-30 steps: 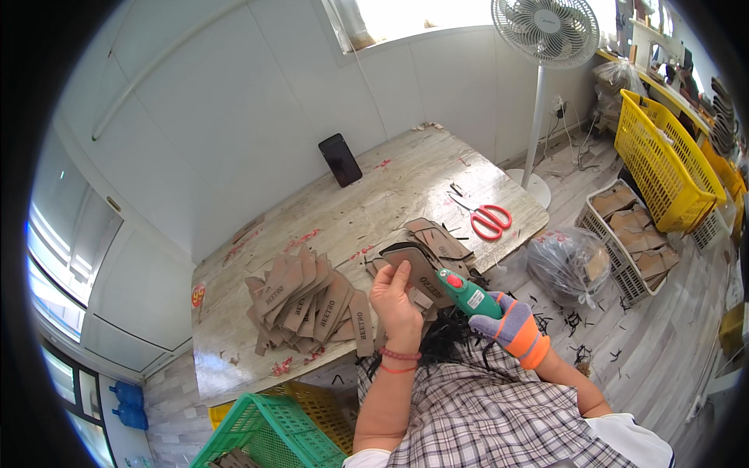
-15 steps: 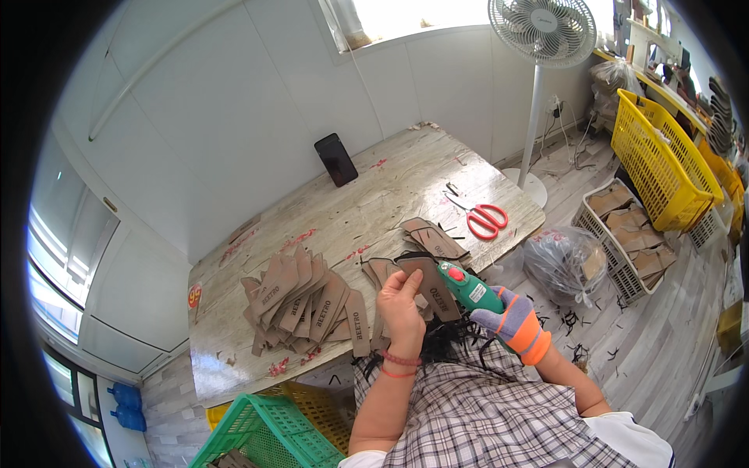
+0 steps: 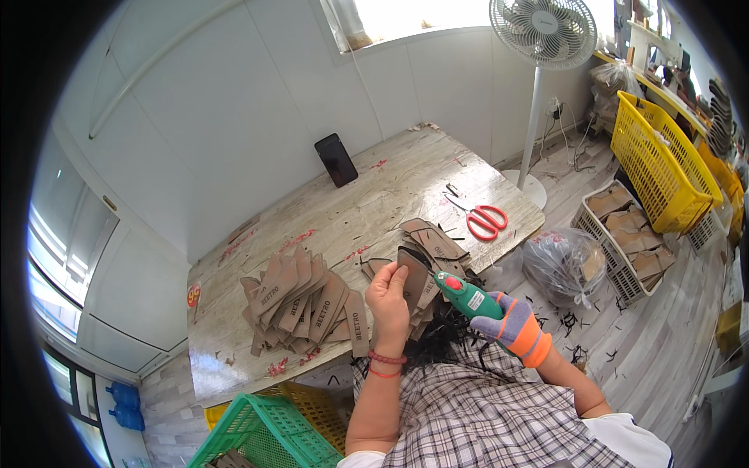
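My left hand [image 3: 388, 303], bare with a red bead bracelet at the wrist, pinches a flat brown printed piece [image 3: 413, 274] with a black edge. In my right hand [image 3: 516, 327], gloved in purple and orange, is a green electric hand cutter [image 3: 470, 298] with a red button. Its front end is close to the black edge of the held piece; whether they touch I cannot tell. More brown pieces lie beneath and behind my left hand. To the left spreads a large loose heap of like pieces [image 3: 300, 304]. Black trimmings [image 3: 441, 339] gather on my lap.
Red-handled scissors [image 3: 486, 223] lie on the worn table [image 3: 273, 222], with a black phone [image 3: 336, 160] against the wall. A green basket [image 3: 269, 429] stands below the near edge. At right are a fan [image 3: 544, 35], a filled plastic bag [image 3: 563, 265] and a yellow crate [image 3: 663, 164].
My left hand has shifted slightly left and up, and the brown piece in it now stands more upright. The cutter has moved a little left and down.
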Motion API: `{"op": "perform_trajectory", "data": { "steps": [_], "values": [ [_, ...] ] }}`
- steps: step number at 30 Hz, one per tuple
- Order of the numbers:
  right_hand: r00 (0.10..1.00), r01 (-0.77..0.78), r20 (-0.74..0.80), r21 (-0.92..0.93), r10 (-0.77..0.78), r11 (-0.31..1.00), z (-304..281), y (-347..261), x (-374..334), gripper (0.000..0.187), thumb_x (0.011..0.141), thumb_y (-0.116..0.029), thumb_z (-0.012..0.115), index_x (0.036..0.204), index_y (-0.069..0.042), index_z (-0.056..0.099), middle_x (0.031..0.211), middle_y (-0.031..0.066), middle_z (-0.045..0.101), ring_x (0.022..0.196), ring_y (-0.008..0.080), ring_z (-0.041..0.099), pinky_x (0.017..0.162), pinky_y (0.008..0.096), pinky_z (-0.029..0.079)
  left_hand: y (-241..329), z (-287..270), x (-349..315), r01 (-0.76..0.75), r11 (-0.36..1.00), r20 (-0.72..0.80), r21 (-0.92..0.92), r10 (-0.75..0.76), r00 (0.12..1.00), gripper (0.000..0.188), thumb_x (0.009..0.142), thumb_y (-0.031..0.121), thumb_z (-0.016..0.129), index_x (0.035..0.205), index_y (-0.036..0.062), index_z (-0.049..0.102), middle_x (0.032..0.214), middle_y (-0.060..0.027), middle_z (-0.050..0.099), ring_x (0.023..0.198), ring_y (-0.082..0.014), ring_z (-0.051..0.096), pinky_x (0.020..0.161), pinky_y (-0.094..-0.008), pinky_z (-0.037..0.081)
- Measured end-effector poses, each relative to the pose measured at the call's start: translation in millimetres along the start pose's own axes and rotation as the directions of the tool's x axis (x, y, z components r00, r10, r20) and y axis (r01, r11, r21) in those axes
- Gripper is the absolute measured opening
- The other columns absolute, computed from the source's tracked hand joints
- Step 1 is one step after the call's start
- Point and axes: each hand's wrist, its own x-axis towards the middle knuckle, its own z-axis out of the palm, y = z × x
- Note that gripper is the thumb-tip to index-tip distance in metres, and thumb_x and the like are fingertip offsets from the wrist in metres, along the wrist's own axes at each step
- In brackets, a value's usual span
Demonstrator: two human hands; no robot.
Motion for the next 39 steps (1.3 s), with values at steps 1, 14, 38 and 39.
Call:
{"op": "perform_trajectory", "data": {
  "steps": [1,14,38,39],
  "values": [
    [1.0,0.001,-0.002,-0.001,-0.001,1.0,0.3,-1.4,-0.5,0.051,0.075,-0.035,0.079,0.11,-0.002,0.061,0.069,0.0007,0.062,0.054,0.0053,0.054,0.051,0.0222,0.045,1.3,-1.1,0.5,0.002,1.0,0.015,0.019,-0.002,1.0,0.014,0.091,0.007,0.059,0.097,-0.0039,0.065,0.083,0.0012,0.063,0.073,-0.0034,0.052,0.066,-0.0179,0.043],
    [1.0,0.02,0.007,0.047,-0.02,0.999,0.3,-3.7,2.8,0.051,0.075,-0.032,0.079,0.11,-0.001,0.06,0.071,0.001,0.063,0.058,0.0043,0.054,0.054,0.0215,0.045,12.7,-6.3,-3.2,-0.125,0.938,0.218,0.324,0.054,0.975,0.009,0.088,0.003,0.059,0.09,-0.0041,0.064,0.077,0.0037,0.056,0.071,-0.0037,0.046,0.064,-0.0192,0.038],
    [0.996,-0.015,0.085,0.029,0.012,0.999,-10.8,-14.6,0.2,0.051,0.075,-0.024,0.079,0.115,0.0,0.058,0.082,0.0012,0.063,0.068,0.0053,0.056,0.059,0.021,0.046,63.4,-23.3,24.5,-0.614,0.522,0.645,0.592,0.15,0.749,0.006,0.082,0.006,0.061,0.084,0.001,0.062,0.078,-0.0075,0.057,0.08,-0.025,0.052,0.079,-0.034,0.038],
    [0.996,-0.015,0.092,0.019,0.013,1.0,-11.6,-15.2,0.1,0.052,0.075,-0.024,0.079,0.115,0.001,0.057,0.082,0.0015,0.064,0.068,0.0055,0.057,0.06,0.0212,0.047,66.5,-23.2,25.8,-0.629,0.511,0.659,0.586,0.152,0.737,0.006,0.082,0.007,0.061,0.084,0.0012,0.062,0.078,-0.0072,0.057,0.08,-0.0251,0.051,0.079,-0.0341,0.038]
  ]
}}
